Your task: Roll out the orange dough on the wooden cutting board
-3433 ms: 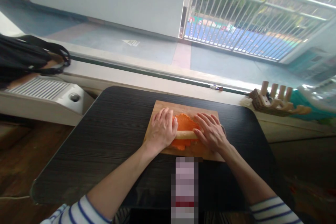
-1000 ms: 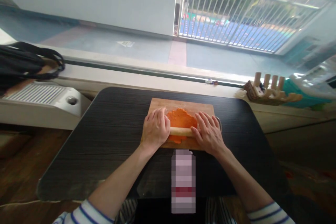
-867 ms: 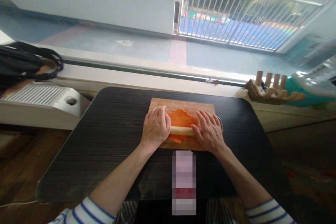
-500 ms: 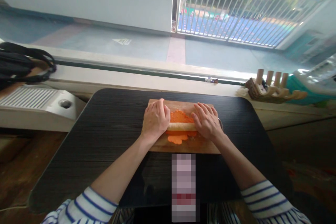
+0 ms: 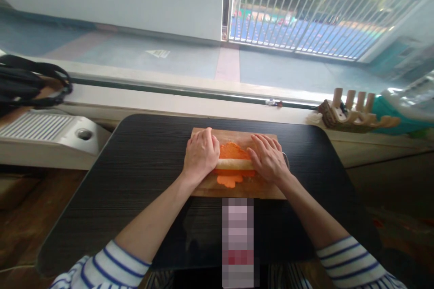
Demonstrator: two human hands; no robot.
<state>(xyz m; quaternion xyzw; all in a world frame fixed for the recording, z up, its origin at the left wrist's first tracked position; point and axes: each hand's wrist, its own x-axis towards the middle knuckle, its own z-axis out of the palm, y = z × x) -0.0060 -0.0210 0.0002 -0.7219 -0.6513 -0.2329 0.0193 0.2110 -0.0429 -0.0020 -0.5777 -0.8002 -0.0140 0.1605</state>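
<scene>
A pale wooden rolling pin (image 5: 233, 164) lies across a flattened sheet of orange dough (image 5: 231, 180), which shows on both sides of it. Underneath is a wooden board (image 5: 206, 188). My left hand (image 5: 202, 150) is curled over the pin's left end, fingers bent and close together. Over the right end rests my right hand (image 5: 269, 156), its fingers reaching forward across the pin and the thumb towards the middle. Both ends of the pin are hidden beneath my hands. A thin rounded metal edge (image 5: 285, 159) peeks out beside my right hand; what it belongs to is hidden.
The board sits on a black table (image 5: 142, 158) by a window ledge. On the ledge are a wooden rack with upright pegs (image 5: 352, 110), a turquoise container (image 5: 389, 108) and a small brush-like item (image 5: 274, 103). A black strapped bag (image 5: 27, 81) and a white unit (image 5: 77, 131) stand left.
The pin and both hands have hardly moved. The view has shifted very slightly, and my right forearm sits a little further right.
</scene>
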